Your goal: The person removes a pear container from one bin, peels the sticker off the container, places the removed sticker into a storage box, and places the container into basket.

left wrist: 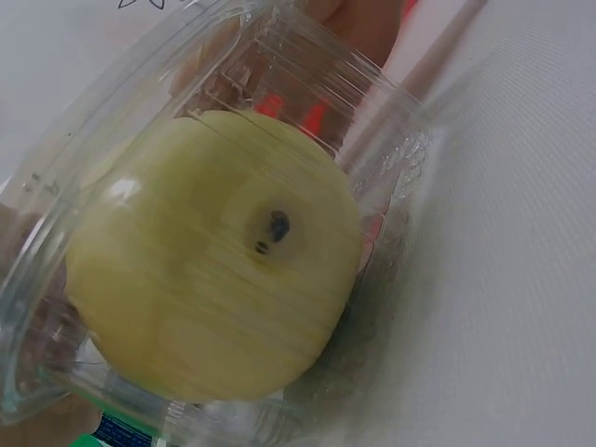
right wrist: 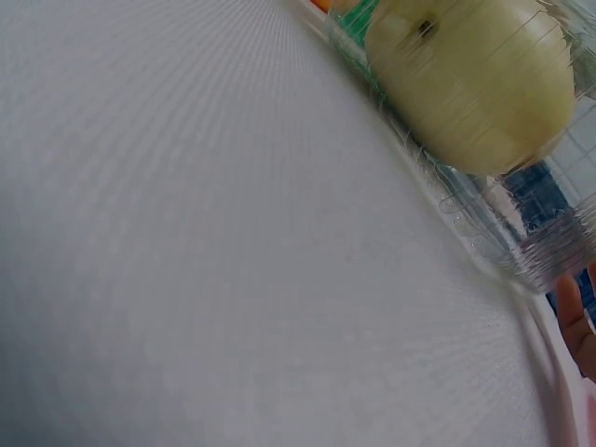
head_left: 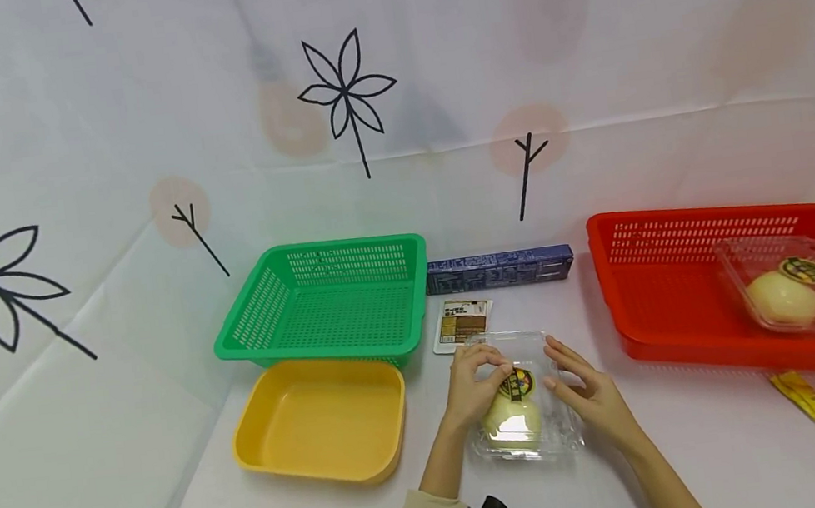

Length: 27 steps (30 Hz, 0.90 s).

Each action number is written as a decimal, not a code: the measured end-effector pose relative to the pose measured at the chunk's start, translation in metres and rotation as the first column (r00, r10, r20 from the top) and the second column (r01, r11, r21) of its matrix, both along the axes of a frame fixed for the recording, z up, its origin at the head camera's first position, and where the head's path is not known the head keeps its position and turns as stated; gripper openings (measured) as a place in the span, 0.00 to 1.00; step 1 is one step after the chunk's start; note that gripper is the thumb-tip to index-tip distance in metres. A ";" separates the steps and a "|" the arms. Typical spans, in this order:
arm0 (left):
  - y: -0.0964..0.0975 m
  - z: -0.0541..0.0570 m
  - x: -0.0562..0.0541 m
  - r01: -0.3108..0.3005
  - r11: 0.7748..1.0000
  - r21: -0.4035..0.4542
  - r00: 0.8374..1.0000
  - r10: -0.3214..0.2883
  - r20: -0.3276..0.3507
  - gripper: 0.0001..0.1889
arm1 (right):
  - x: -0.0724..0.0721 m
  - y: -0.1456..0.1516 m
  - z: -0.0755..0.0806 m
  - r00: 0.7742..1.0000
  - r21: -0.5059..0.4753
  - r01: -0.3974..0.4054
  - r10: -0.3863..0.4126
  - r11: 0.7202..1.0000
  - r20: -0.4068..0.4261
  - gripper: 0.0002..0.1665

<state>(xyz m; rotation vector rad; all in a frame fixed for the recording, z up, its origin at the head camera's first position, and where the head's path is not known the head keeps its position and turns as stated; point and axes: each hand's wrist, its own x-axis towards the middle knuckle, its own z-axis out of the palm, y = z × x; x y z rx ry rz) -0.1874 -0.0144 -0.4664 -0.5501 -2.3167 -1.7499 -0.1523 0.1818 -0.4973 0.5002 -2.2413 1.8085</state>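
Observation:
In the head view, a clear plastic clamshell box [head_left: 544,431] with a round label rests on the table in front of me. A pale yellow-green fruit [left wrist: 214,270], like an apple or pear, shows through its wall; the right wrist view shows the same fruit [right wrist: 475,84]. My left hand [head_left: 474,385] has bent fingers at the box's left side and lid, its thumb by the label. Along the right edge lies my right hand [head_left: 596,400], fingers fairly straight and touching the box. Part of each hand is hidden in the wrist views.
A green basket [head_left: 422,286] and a yellow tray [head_left: 248,448] stand to the left. The red basket [head_left: 654,301] at right holds another boxed fruit [head_left: 783,299]. Behind lie a dark blue carton [head_left: 500,270] and a flat packet [head_left: 463,321]; a yellow sachet [head_left: 804,396] lies near the red basket.

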 end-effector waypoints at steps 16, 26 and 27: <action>-0.007 0.035 0.017 0.114 0.990 0.085 0.990 -0.121 0.076 0.02 | 0.002 0.000 0.001 1.000 -0.001 -0.001 0.001 1.000 0.021 0.28; -0.010 0.030 0.014 0.132 0.988 0.086 0.986 -0.139 0.090 0.05 | 0.002 -0.001 0.001 1.000 0.010 -0.001 0.001 1.000 0.028 0.28; -0.010 0.026 0.012 0.132 0.988 0.085 0.986 -0.139 0.088 0.06 | 0.002 -0.001 0.002 1.000 0.007 -0.001 0.001 1.000 0.025 0.28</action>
